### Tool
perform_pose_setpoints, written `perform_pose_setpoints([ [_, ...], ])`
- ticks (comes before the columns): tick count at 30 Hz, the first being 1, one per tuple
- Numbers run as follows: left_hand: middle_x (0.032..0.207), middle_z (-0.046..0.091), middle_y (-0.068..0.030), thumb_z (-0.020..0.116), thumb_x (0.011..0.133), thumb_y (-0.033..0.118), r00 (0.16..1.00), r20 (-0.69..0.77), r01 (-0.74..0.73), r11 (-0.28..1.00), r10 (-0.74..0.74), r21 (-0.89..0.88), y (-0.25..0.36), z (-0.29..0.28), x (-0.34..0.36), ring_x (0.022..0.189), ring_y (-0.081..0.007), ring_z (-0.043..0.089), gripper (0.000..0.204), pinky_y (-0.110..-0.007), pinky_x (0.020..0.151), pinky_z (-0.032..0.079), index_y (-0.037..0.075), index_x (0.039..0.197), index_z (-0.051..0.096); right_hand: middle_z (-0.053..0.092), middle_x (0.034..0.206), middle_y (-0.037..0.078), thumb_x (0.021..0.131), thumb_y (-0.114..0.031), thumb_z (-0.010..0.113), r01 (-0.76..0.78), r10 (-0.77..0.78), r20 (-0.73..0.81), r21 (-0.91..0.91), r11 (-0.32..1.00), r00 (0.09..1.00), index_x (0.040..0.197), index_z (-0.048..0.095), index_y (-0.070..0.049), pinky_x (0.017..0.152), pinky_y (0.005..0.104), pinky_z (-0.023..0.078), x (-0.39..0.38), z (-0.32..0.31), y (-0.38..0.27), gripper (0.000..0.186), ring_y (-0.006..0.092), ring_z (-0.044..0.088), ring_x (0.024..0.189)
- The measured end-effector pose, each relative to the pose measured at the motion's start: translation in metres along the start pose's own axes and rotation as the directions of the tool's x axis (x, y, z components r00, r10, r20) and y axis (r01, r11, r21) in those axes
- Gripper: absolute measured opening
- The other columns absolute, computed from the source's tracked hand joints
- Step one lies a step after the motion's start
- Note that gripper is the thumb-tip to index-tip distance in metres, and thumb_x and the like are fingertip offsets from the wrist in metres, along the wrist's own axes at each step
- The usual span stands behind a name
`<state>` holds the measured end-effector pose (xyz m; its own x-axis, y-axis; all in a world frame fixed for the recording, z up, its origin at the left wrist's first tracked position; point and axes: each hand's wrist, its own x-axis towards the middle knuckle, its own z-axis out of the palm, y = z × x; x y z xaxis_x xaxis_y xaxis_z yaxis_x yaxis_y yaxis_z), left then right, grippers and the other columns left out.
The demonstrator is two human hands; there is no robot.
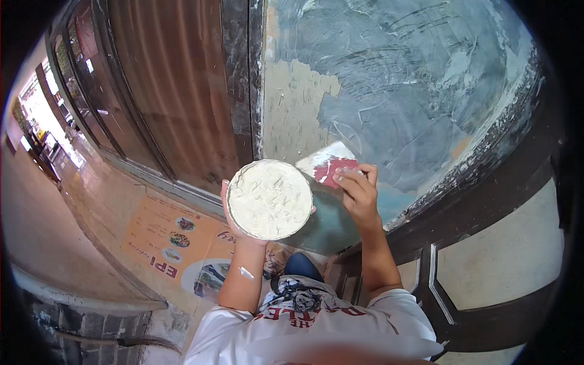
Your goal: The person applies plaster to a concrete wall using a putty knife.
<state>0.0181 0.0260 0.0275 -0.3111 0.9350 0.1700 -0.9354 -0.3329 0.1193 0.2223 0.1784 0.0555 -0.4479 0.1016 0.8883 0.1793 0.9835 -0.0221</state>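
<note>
My left hand [233,222] is wrapped under and around a round tub [312,199], with fingertips showing at its right edge. White putty [267,198] with a rough, lumpy surface fills the tub. To its right, my right hand [361,193] grips a flat red putty scraper [336,171] smeared with white putty. The scraper is up at the wall [395,103]; I cannot tell whether its edge touches. Blue-grey coats the wall in streaks, with a bare beige patch [298,109] on its left side. A white smear lies on my left forearm.
Dark-framed glass panels [170,79] with a brown curtain border the wall on the left. A dark wooden panelled door [505,243] stands at the right. An orange printed banner [164,234] lies on the floor at lower left, near a ledge [91,292].
</note>
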Motion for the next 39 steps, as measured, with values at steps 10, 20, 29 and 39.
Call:
perform_pose_setpoints([
  [10,0.146,0.055,-0.0209,0.041,0.096,0.067,0.986,0.159,0.06,0.998,-0.057,-0.018,0.004,-0.006,0.002,0.127,-0.0454,0.057,0.08,-0.068,0.103,0.046,0.005,0.146,0.052,0.07,0.105,0.01,0.104,-0.007,0.056,-0.615,0.787,0.154,0.717,0.328,0.598,0.119,0.059,0.006,0.08,0.0258,0.054,-0.006,-0.003,0.012,0.02,0.0121,0.067,0.09],
  [20,0.142,0.057,-0.0254,0.041,0.101,0.054,0.984,0.099,0.148,0.989,-0.148,0.003,-0.025,-0.046,0.014,0.127,-0.0407,0.058,0.073,-0.052,0.11,0.046,-0.004,0.144,0.051,0.072,0.104,0.006,0.105,-0.01,0.057,-0.859,0.558,0.734,0.507,-0.07,0.388,0.123,0.064,0.005,0.08,0.0255,0.055,-0.057,0.031,0.057,0.025,0.0111,0.067,0.09],
  [29,0.145,0.055,-0.0229,0.043,0.097,0.063,0.978,0.122,0.176,0.984,-0.172,-0.021,-0.022,-0.032,0.011,0.127,-0.0456,0.057,0.077,-0.062,0.106,0.046,0.002,0.144,0.054,0.072,0.096,0.006,0.104,-0.009,0.057,-0.827,0.825,0.33,0.497,0.261,0.459,0.111,0.064,0.003,0.078,0.0269,0.051,-0.06,0.001,0.047,0.015,0.0107,0.064,0.085],
  [39,0.145,0.056,-0.0229,0.042,0.098,0.063,0.989,0.123,0.079,0.997,-0.078,0.003,-0.027,0.024,0.03,0.126,-0.0471,0.057,0.075,-0.069,0.104,0.045,0.005,0.144,0.053,0.073,0.093,0.011,0.088,0.008,0.065,-0.425,0.426,-0.015,0.038,0.904,0.905,0.103,0.074,-0.001,0.082,0.0341,0.05,0.01,-0.067,-0.007,0.02,0.0227,0.064,0.08],
])
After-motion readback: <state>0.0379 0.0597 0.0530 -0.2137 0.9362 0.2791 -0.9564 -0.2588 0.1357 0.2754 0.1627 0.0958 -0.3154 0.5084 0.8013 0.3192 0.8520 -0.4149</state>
